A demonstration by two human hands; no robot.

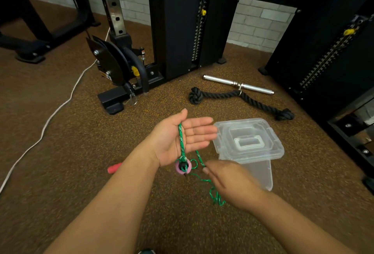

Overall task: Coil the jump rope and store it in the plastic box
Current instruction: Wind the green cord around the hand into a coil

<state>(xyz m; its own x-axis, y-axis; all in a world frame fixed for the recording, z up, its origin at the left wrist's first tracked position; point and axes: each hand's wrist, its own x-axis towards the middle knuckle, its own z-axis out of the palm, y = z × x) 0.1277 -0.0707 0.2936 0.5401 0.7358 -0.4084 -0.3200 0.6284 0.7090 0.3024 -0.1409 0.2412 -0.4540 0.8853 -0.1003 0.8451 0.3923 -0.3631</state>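
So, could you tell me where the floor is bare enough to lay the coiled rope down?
Bare carpet lies left of the left hand, between the white cable and red handle. Crowded: plastic box, black rope attachment and metal bar on the right.

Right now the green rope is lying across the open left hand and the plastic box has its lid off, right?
Not quite. The green rope does lie across the open left hand, but the plastic box has its lid on, closed. The head view shows the clear lid sitting on top of it.
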